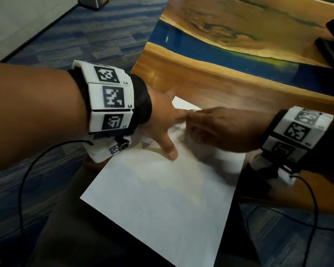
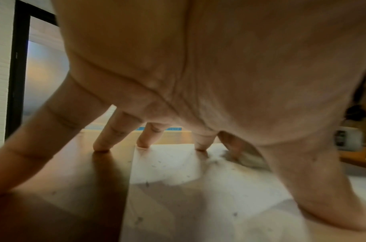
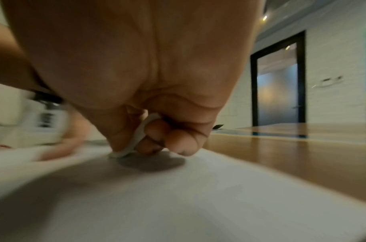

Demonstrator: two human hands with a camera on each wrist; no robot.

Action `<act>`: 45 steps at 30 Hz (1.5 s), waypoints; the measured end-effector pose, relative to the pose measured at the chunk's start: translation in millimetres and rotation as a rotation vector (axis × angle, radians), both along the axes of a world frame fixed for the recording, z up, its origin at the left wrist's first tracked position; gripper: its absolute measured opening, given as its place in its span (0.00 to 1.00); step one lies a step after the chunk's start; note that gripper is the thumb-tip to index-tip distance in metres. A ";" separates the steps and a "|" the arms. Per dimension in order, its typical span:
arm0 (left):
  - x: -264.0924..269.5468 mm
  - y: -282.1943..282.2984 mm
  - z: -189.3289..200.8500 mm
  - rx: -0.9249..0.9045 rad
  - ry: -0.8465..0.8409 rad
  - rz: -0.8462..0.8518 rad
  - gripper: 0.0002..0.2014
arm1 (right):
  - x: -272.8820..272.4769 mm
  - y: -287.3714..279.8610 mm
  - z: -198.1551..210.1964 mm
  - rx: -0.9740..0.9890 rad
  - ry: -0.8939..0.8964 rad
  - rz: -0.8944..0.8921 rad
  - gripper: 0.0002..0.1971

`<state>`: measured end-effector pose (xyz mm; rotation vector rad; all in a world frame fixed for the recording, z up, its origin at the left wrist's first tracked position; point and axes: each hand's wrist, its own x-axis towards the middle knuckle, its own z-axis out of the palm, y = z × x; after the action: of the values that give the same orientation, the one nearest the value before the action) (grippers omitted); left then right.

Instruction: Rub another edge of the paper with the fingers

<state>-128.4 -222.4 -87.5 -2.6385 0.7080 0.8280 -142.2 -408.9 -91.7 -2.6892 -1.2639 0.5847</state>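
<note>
Head view | left hand (image 1: 160, 120), centre-left, fingers spread flat, pinning white paper sheet (image 1: 162, 199) on glossy wooden table (image 1: 201, 81) | right hand (image 1: 216, 130), centre-right, pinching small white eraser (image 3: 136, 139), rubbing sheet | risk: sheet probably creases if pinning slips

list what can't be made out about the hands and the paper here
- Right hand: smeared by motion in the head view.
- White piece pinched in its fingers: mostly covered; what it is stays unclear.
- Sheet of paper: marks too small to read.
- Left hand: thumb tip cut off by the left wrist frame.
</note>
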 end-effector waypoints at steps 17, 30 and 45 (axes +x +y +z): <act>-1.0 10.2 3.0 0.049 -0.001 -0.011 0.63 | 9.6 -34.7 16.5 -0.007 -0.108 -0.382 0.05; -10.6 15.3 -8.6 -0.146 -0.044 -0.113 0.57 | 1.7 -16.3 8.4 0.028 -0.084 -0.228 0.12; -3.6 11.9 -4.5 -0.033 0.017 -0.123 0.65 | -16.7 3.7 2.0 0.027 -0.201 0.050 0.10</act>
<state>-132.0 -210.5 -92.1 -2.5894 0.8855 0.8118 -159.0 -405.2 -89.7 -2.7576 -1.3789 0.3047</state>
